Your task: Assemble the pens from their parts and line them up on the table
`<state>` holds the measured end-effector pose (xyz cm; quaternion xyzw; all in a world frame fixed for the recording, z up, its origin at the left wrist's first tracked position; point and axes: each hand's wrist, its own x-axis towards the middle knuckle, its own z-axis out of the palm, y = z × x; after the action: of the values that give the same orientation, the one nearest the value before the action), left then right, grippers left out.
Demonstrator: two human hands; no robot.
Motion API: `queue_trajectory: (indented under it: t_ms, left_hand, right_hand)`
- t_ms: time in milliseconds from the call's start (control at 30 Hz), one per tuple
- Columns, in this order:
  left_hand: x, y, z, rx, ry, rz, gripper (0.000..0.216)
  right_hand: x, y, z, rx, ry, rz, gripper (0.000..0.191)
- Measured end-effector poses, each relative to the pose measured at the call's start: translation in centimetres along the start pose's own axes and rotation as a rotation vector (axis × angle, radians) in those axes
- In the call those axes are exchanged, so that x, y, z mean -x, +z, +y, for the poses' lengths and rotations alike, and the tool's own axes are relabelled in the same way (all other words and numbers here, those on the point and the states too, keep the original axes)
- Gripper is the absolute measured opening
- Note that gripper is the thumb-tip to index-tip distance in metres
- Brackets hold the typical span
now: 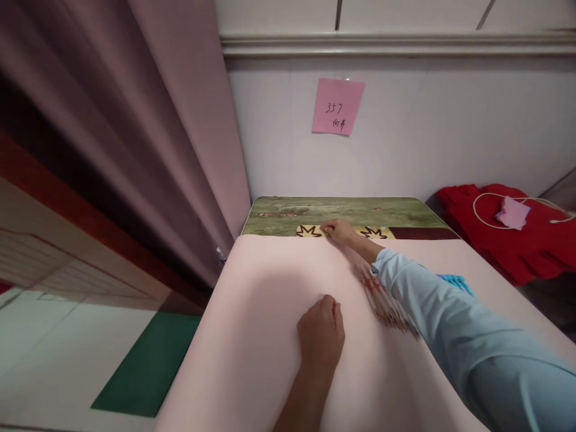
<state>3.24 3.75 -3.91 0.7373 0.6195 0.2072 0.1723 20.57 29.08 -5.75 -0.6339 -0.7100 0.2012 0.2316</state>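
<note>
My left hand (321,330) rests as a loose fist on the pale pink sheet (256,312) that covers most of the table. Its fingers curl away from view, so whatever they hold, if anything, is hidden. Stretched toward the back, my right hand (338,229) has its fingers closed at the far edge of the sheet, over a yellow strip with brown star shapes (375,232). What lies in those fingertips is too small to make out. Beneath the right forearm lies a row of slim pens (387,306), pale with reddish parts. Several blue sticks (459,283) show beyond the sleeve.
Green wood-patterned tabletop (279,207) shows behind the sheet, against a white wall. A pink note (338,108) hangs there. To the right, red cloth (477,240) carries a white cable and pink paper slips (513,213). A mauve curtain (189,120) hangs on the left.
</note>
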Motion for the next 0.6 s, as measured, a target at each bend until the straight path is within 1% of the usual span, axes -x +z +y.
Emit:
queue_trajectory:
  t_ms: [167, 333, 467, 533, 600]
  left_hand:
    - [0.0, 0.1, 0.0, 0.002, -0.005, -0.004, 0.018]
    - [0.0, 0.3, -0.2, -0.003, -0.004, -0.003, 0.018]
    - [-0.1, 0.3, -0.2, -0.005, 0.0, 0.0, 0.017]
    - [-0.1, 0.2, -0.2, -0.003, -0.002, -0.002, 0.018]
    - [-0.1, 0.0, -0.2, -0.001, -0.008, -0.007, 0.018]
  right_hand:
    - [-0.7, 0.3, 0.7, -0.217, 0.07, -0.006, 0.03]
    - [-0.9, 0.0, 0.7, -0.329, 0.113, -0.02, 0.045]
    - [-0.9, -0.4, 0.4, -0.283, 0.15, -0.015, 0.046]
    - [-0.9, -1.0, 0.3, -0.208, 0.172, -0.004, 0.045]
    - [-0.9, -2.0, 0.5, -0.093, 0.203, 0.009, 0.038]
